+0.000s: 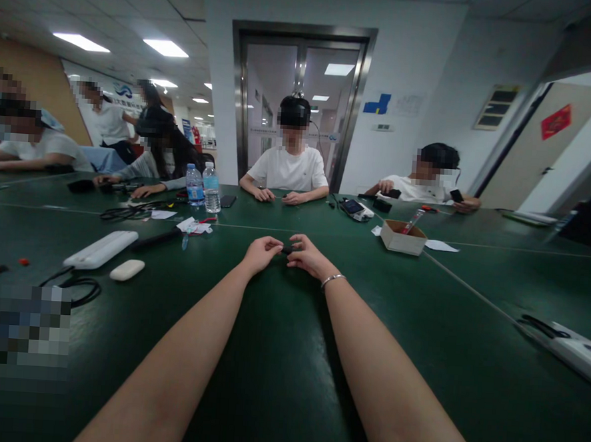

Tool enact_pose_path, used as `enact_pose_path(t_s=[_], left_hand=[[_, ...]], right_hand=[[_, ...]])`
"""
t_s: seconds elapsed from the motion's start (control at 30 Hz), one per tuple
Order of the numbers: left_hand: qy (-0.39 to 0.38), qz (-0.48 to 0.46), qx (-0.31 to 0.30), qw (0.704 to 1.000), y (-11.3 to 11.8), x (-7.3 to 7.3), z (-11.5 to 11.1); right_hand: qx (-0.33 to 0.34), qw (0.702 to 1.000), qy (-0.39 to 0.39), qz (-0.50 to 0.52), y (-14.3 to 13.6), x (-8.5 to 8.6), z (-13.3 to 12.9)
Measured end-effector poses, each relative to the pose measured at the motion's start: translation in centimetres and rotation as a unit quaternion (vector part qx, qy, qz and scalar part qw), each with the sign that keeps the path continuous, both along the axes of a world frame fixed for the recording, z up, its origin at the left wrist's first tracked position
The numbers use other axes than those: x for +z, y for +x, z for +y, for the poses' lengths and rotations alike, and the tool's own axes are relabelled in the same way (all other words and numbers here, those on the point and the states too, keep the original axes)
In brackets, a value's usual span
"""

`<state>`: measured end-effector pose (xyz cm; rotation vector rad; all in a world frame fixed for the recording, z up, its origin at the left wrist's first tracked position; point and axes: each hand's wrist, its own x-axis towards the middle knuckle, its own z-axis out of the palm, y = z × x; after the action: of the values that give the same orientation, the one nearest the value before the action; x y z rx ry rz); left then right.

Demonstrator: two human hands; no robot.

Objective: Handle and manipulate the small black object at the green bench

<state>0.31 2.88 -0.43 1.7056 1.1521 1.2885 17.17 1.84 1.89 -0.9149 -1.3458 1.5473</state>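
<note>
Both arms reach forward over the green table (277, 353). Between the hands is a small, slim black object (286, 250), too small and dark to name. My left hand (262, 253) pinches its left end between thumb and fingertips. The curled fingers of my right hand (310, 256) close around its right end, hiding part of it. A silver bracelet (332, 281) circles my right wrist.
At left lie a white power strip (101, 249), a white oval case (127, 270) and black cables. Two water bottles (211, 188) stand farther back. A small box (403, 238) sits at right. Several people sit around the table, one directly opposite (291, 167).
</note>
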Motion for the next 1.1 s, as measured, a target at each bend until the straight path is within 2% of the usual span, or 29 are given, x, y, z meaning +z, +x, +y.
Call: enact_pose_path(t_s=[0.17, 0.3, 0.47, 0.6, 0.7, 0.87, 1.0, 1.1], left_hand=[[0.002, -0.009, 0.011, 1.0, -0.03, 0.24, -0.15], [0.002, -0.006, 0.022, 1.0, -0.11, 0.26, -0.11], [0.009, -0.005, 0.023, 1.0, -0.21, -0.01, 0.16], [0.002, -0.006, 0.022, 1.0, -0.26, -0.06, 0.19], [0.001, -0.006, 0.022, 1.0, -0.15, 0.1, -0.01], [-0.007, -0.009, 0.02, 1.0, 0.08, 0.41, -0.33], [-0.009, -0.018, 0.016, 1.0, 0.12, 0.44, -0.42], [-0.008, -0.016, 0.009, 1.0, 0.13, 0.4, -0.43]], right_hand=[[0.049, 0.998, -0.034, -0.016, 0.04, 0.0, 0.04], [0.014, 1.0, 0.015, 0.008, -0.05, -0.03, -0.04], [0.054, 0.998, -0.022, -0.015, 0.07, 0.07, -0.11], [0.045, 0.999, 0.012, -0.011, 0.08, 0.07, -0.04], [0.063, 0.998, -0.01, -0.027, 0.0, 0.05, 0.0], [0.026, 0.999, 0.016, -0.018, -0.08, 0.05, 0.01], [0.03, 0.999, -0.017, -0.027, -0.12, -0.03, 0.1], [0.013, 1.0, -0.002, -0.022, -0.13, -0.01, 0.07]])
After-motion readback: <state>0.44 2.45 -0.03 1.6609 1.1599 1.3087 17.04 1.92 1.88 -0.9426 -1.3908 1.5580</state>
